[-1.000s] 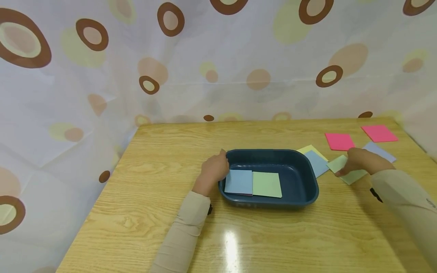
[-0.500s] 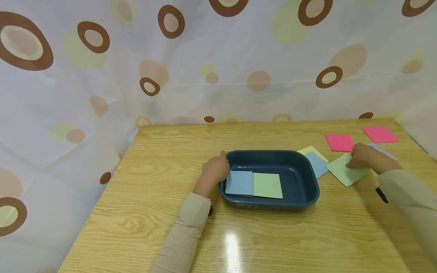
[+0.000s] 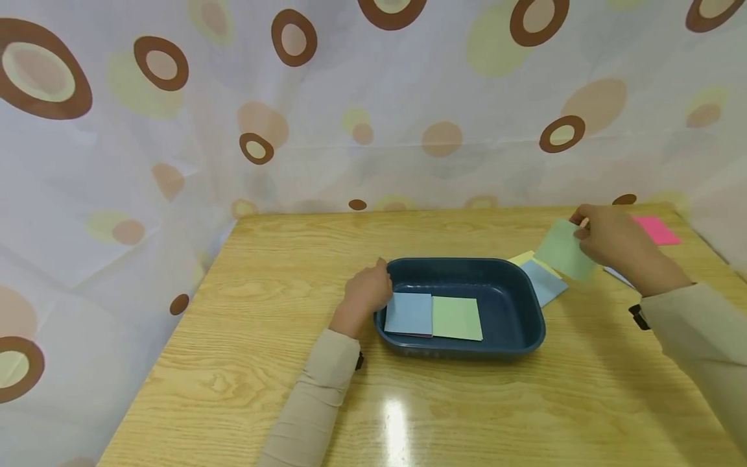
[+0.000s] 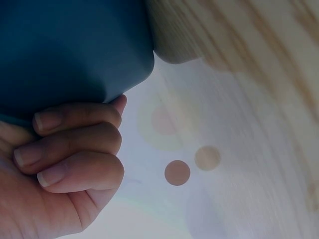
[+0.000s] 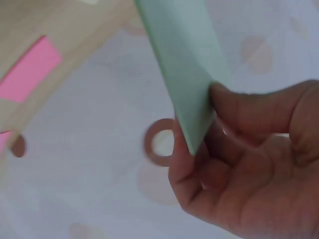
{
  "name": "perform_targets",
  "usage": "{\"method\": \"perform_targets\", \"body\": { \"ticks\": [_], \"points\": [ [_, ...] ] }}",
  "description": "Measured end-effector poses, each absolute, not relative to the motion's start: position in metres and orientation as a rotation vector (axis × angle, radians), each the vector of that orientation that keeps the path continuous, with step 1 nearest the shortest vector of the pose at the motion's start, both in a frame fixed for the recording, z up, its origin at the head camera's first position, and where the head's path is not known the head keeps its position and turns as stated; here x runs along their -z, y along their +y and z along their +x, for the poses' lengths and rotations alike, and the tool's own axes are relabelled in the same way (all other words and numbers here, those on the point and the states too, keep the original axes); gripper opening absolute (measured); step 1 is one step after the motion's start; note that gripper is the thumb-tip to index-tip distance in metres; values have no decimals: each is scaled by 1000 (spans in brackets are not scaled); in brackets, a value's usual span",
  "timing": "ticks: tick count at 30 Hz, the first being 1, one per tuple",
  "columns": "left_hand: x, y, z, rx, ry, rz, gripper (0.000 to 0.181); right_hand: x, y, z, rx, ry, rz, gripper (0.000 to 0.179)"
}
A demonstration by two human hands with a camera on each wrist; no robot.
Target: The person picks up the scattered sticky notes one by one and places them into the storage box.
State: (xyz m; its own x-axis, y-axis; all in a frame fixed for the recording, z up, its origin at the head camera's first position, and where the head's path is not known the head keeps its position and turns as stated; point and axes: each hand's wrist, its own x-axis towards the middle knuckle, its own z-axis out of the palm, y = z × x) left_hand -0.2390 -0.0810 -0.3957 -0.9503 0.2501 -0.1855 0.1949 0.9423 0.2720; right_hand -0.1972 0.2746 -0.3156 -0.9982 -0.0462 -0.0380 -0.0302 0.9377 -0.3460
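1. The head view is bright and evenly lit, the pale curtain (image 3: 350, 84) showing only faint creases.
2. A white streak of glare (image 3: 395, 428) washes out the grain on the near part of the table (image 3: 210, 363).
3. At right, a soft-edged shadow (image 3: 627, 370) lies on the table beside the right sleeve (image 3: 688, 350).
4. The green note (image 3: 561, 250) in the right hand (image 3: 618, 243) smears slightly along its lower edge.
5. The left wrist view is dim and hazy: the tray (image 4: 75, 45) sinks into dark blue, the left hand (image 4: 75, 159) is partly shaded.
6. The right wrist view looks milky, low in contrast; the pink note (image 5: 32, 72) and curtain are soft.
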Motion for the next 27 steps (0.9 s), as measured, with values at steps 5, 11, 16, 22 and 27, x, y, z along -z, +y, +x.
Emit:
{"method": "perform_targets", "body": {
  "ticks": [5,11,16,22,27],
  "points": [
    [397,-81,-239,-365,2884,342,47,301,235,-191,670,3145,-197,26],
    [397,-81,-239,-368,2894,335,47,304,191,-199,711,2960,-488,20],
    [398,-81,-241,-368,2882,335,47,320,163,-209,629,2716,-635,19],
    [397,-79,-242,-357,2882,336,47,342,138,-228,404,2527,-666,25],
    [397,-80,-241,-358,2876,333,48,356,122,-240,261,2461,-539,31]
  ]
}}
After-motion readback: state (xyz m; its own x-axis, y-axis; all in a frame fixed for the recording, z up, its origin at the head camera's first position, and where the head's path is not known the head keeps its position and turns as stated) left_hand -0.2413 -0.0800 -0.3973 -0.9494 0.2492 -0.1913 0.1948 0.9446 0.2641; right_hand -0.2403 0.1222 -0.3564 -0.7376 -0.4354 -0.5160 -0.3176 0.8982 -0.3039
